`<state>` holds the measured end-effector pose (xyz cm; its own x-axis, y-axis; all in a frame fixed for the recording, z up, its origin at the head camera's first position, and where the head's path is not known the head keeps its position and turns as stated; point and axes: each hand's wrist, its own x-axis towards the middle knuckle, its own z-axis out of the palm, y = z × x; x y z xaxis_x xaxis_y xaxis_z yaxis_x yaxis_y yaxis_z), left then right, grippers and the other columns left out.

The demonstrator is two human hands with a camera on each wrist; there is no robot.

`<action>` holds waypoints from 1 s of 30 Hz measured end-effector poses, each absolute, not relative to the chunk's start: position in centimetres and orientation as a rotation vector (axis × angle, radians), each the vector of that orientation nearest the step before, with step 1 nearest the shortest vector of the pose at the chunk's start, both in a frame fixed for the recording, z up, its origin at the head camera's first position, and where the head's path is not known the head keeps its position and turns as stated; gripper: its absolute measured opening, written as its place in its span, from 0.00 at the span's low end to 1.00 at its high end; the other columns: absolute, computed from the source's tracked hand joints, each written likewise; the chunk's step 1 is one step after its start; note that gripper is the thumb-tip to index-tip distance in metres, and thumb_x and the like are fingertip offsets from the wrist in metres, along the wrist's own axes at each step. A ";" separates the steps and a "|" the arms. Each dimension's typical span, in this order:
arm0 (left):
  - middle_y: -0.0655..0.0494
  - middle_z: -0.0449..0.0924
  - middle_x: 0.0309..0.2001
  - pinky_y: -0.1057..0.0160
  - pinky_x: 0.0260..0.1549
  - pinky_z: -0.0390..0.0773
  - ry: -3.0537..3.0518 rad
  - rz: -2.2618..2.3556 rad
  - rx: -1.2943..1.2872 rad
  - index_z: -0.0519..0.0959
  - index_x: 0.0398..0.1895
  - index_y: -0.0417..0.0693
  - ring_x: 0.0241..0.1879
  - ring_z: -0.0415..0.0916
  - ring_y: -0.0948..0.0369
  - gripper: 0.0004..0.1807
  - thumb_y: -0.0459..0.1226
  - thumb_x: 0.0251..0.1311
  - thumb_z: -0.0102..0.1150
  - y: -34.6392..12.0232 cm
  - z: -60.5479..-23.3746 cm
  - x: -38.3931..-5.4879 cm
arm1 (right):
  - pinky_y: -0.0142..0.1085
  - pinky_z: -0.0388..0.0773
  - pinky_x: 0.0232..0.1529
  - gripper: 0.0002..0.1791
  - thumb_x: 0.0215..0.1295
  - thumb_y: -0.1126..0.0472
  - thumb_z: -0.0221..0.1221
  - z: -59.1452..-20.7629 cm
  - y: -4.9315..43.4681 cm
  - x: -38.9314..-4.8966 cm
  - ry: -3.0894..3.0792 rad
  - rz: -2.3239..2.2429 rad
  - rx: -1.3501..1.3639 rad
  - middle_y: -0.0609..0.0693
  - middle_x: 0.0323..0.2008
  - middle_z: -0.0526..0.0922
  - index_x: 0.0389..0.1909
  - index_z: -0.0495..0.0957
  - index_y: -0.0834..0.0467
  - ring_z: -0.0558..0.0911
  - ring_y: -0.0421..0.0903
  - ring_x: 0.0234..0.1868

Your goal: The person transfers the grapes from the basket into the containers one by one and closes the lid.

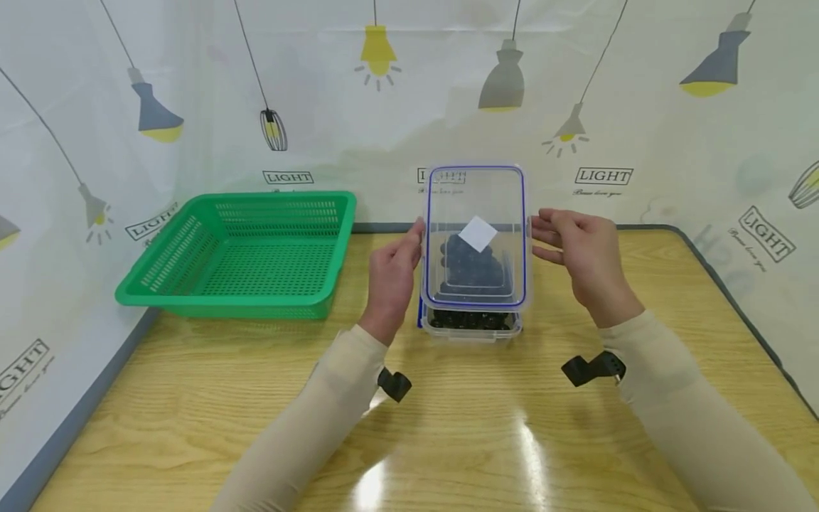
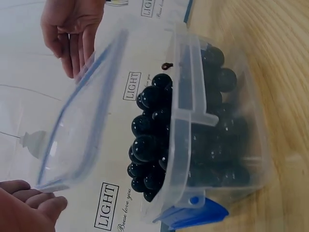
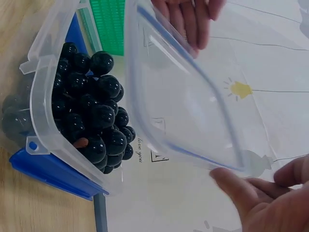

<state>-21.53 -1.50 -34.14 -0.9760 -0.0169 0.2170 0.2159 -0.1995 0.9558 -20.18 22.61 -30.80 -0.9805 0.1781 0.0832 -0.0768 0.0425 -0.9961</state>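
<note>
A clear rectangular lid [image 1: 475,192] with a blue seal and a white diamond-shaped label stands tilted above a clear plastic food container [image 1: 473,331]. My left hand [image 1: 393,281] holds the lid by its left edge. At the right edge my right hand [image 1: 585,252] holds it too, the thumb touching the rim in the right wrist view. Dark grapes [image 2: 149,135] fill the container and heap above its rim. On its sides blue locking flaps [image 3: 53,171] hang folded down. In the left wrist view the container [image 2: 183,116] is apart from the lid [image 2: 82,121].
A green perforated plastic basket [image 1: 269,267] stands on the wooden table [image 1: 461,441] to the left. Behind the table hangs a white wall covering [image 1: 422,99] printed with lamps. A black strap mount [image 1: 591,368] sits on each wrist.
</note>
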 end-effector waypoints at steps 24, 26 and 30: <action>0.49 0.58 0.73 0.58 0.67 0.56 -1.742 -2.239 -0.792 0.61 0.70 0.33 0.71 0.55 0.63 0.24 0.40 0.79 0.35 -1.8 -33.3 -21.1 | 0.36 0.81 0.44 0.16 0.73 0.65 0.54 -31.1 22.0 -19.7 -1.633 2.196 0.228 0.58 0.45 0.76 0.51 0.79 0.74 0.79 0.52 0.51; 0.51 0.59 0.72 0.56 0.67 0.57 -1.740 -2.232 -0.790 0.62 0.70 0.34 0.71 0.56 0.63 0.25 0.41 0.79 0.36 -1.9 -33.4 -21.1 | 0.38 0.80 0.45 0.15 0.73 0.66 0.53 -31.2 21.9 -19.7 -1.561 2.213 0.272 0.59 0.44 0.76 0.49 0.79 0.76 0.79 0.53 0.50; 0.52 0.62 0.70 0.52 0.66 0.58 -1.686 -2.242 -0.785 0.69 0.62 0.26 0.69 0.60 0.60 0.25 0.40 0.78 0.37 -2.0 -33.7 -21.0 | 0.42 0.80 0.47 0.16 0.73 0.67 0.52 -31.5 21.8 -19.8 -1.477 2.215 0.341 0.61 0.43 0.79 0.46 0.80 0.78 0.80 0.56 0.49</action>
<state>-21.03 -2.00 -33.70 -0.8306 0.1328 0.5408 0.4827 -0.3127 0.8181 -19.78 21.77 -31.54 -0.8664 0.2320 0.4422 -0.4974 -0.3227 -0.8052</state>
